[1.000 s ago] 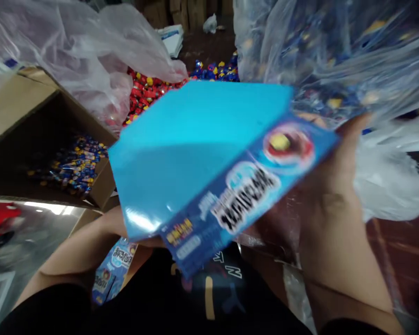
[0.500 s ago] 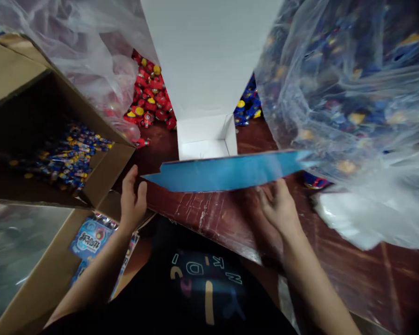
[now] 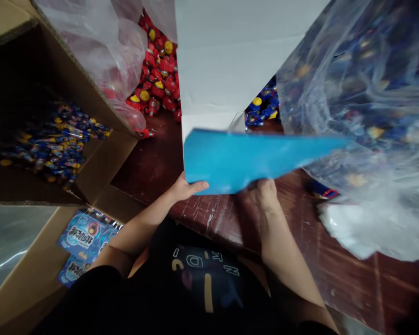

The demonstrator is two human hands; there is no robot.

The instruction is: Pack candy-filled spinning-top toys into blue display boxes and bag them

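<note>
A cardboard box with a white inside (image 3: 216, 83) stands on the table in front of me, its tall white panel rising at the back. Its near panel is bright blue (image 3: 226, 160) and tilts toward me, smeared by motion at the right. My left hand (image 3: 185, 187) grips that panel's left corner, thumb on the blue face and fingers hidden behind it. At the panel's lower edge, right of centre, is my right hand (image 3: 265, 193). Its fingers are blurred and partly covered, so their grip does not show.
On the left an open brown carton (image 3: 106, 153) holds many small blue-and-yellow toys (image 3: 66, 144). Below it, another carton holds blue printed packs (image 3: 82, 235). Red toys (image 3: 160, 79) and blue toys (image 3: 263, 104) lie behind the box. Clear plastic bags (image 3: 356, 102) crowd the right side.
My left hand has moved right and taken hold of the blue panel's left corner. The panel has turned to show more of its blue face. My right hand stays by its lower edge.
</note>
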